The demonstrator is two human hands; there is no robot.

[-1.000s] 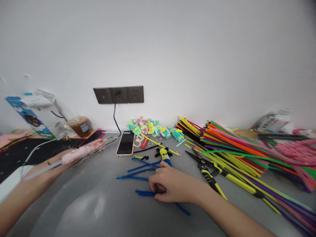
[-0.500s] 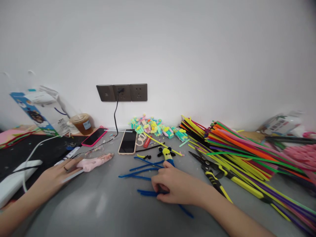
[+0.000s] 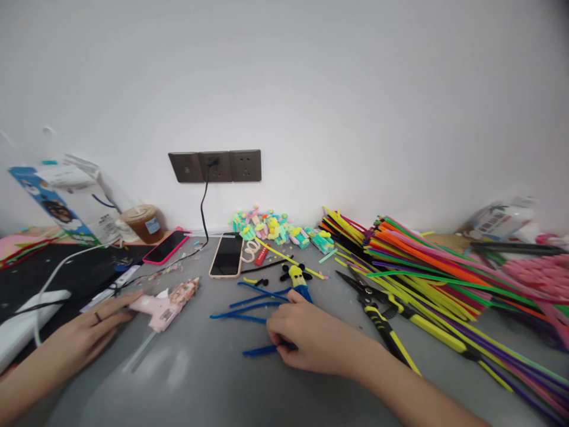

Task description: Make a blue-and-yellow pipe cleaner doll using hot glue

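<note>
A pink glue gun [image 3: 166,304] lies on its side on the grey table [image 3: 200,379]. My left hand [image 3: 89,332] rests flat beside its rear end, fingers stretched out, fingertips touching or nearly touching it. My right hand [image 3: 306,335] is curled over a blue pipe cleaner [image 3: 262,350], fingers pinched on it. More blue pipe cleaners [image 3: 253,302] lie just beyond. A small yellow, black and blue pipe-cleaner figure [image 3: 297,277] lies by my right index finger.
Yellow-handled pliers [image 3: 377,314] lie right of my hand. A big pile of coloured pipe cleaners [image 3: 444,267] fills the right side. Two phones [image 3: 226,256] [image 3: 166,247], a charging cable, a wall socket [image 3: 214,166], a drink cup [image 3: 143,223] and small finished figures [image 3: 275,228] sit at the back.
My left hand brought the pink glue gun down from the air, laid it on the table and let go. My right hand stayed on the blue pipe cleaners.
</note>
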